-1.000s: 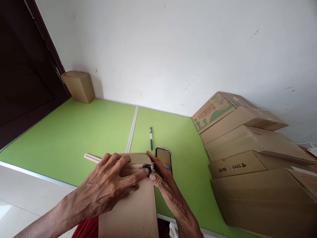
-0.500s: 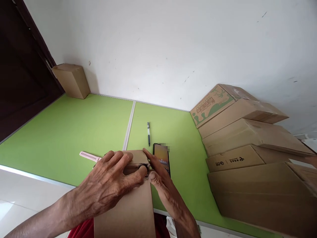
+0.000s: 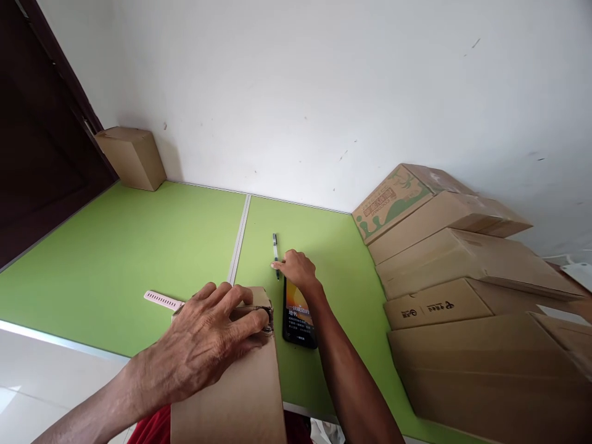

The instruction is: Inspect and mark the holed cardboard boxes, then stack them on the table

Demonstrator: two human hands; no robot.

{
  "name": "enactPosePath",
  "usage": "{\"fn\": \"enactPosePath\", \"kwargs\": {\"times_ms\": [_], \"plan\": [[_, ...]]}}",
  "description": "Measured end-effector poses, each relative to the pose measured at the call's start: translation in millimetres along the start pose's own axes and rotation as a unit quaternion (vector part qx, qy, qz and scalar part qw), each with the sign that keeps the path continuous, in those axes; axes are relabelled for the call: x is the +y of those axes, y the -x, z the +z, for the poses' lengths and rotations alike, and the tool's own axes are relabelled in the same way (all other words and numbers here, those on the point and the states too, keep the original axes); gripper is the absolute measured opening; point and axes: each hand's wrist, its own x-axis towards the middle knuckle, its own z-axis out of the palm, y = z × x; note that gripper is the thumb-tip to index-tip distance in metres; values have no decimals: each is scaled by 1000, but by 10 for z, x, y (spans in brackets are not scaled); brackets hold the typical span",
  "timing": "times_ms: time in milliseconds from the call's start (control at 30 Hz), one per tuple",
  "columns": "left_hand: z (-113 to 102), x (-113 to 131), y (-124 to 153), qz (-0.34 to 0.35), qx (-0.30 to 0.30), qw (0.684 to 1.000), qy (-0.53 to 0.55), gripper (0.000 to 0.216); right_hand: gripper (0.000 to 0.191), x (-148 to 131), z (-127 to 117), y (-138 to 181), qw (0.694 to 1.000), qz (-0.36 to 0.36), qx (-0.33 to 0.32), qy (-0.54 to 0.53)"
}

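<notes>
My left hand (image 3: 203,345) is bent over the top end of a cardboard box (image 3: 231,407) and grips it. Its outstretched digit presses at a dark, ragged torn spot (image 3: 268,318) on the box's right corner. My right hand (image 3: 298,269) is off the box, over the table beside the pen (image 3: 275,242). The thumb lies across the pen's lower part; the other fingers curl down and their tips are hidden, so a hold cannot be made out. Just below that hand lies a phone (image 3: 300,327) with a lit screen, partly covered by the wrist.
A pink perforated strap (image 3: 161,300) pokes out left of my left hand. Several cardboard boxes (image 3: 467,364) are lined up at the right of the green table (image 3: 185,228). Another carton (image 3: 134,159) stands at the far left against the wall.
My right hand has left the box corner and moved forward to the pen and the phone's top. My left hand stays on the box. The pen lies where it was.
</notes>
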Motion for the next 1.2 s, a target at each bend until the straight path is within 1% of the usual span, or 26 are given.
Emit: {"fn": "enactPosePath", "kwargs": {"times_ms": [67, 167, 233, 300, 333, 367, 400, 467, 500, 533, 567, 600, 667, 700, 833, 967, 1200], "plan": [[5, 3, -15, 4, 9, 1000, 4, 20, 25, -21, 35, -57, 999, 3, -6, -33], [5, 4, 6, -3, 21, 1000, 16, 33, 22, 33, -32, -8, 991, -16, 5, -131], [-3, -10, 54, -25, 28, 999, 27, 43, 24, 110, -132, 153, 973, -44, 28, -223], [-17, -40, 118, -54, 44, 997, 36, 46, 25, 184, -227, 426, 945, -75, 65, -312], [-25, -58, 150, -69, 53, 995, 41, 44, 25, 206, -256, 599, 925, -91, 87, -358], [-33, -75, 179, -81, 60, 994, 49, 41, 26, 214, -265, 790, 897, -110, 107, -414], [-40, -90, 203, -90, 67, 992, 59, 38, 27, 204, -250, 991, 862, -132, 122, -474], [-47, -104, 234, -105, 76, 988, 82, 34, 26, 136, -151, 1393, 769, -182, 131, -598], [-46, -103, 241, -109, 81, 987, 89, 34, 22, 84, -73, 1576, 734, -204, 137, -633], [-42, -96, 244, -109, 87, 986, 92, 35, 17, 26, 15, 1737, 716, -221, 155, -644], [-35, -85, 242, -107, 93, 986, 91, 36, 11, -32, 105, 1870, 715, -234, 186, -631], [-26, -71, 238, -104, 98, 986, 89, 36, 7, -85, 190, 1971, 723, -247, 221, -605], [-7, -42, 229, -100, 108, 986, 84, 36, 11, -163, 325, 2079, 745, -270, 279, -542], [1, -29, 226, -102, 111, 985, 84, 36, 14, -185, 369, 2093, 756, -280, 290, -516], [13, 5, 233, -109, 117, 983, 95, 36, 18, -200, 426, 2035, 786, -289, 294, -460], [24, 7, 246, -109, 120, 982, 97, 37, 17, -186, 430, 1993, 800, -283, 312, -428], [66, -21, 233, -106, 123, 982, 98, 34, 16, -165, 391, 2009, 820, -298, 295, -390]]}}
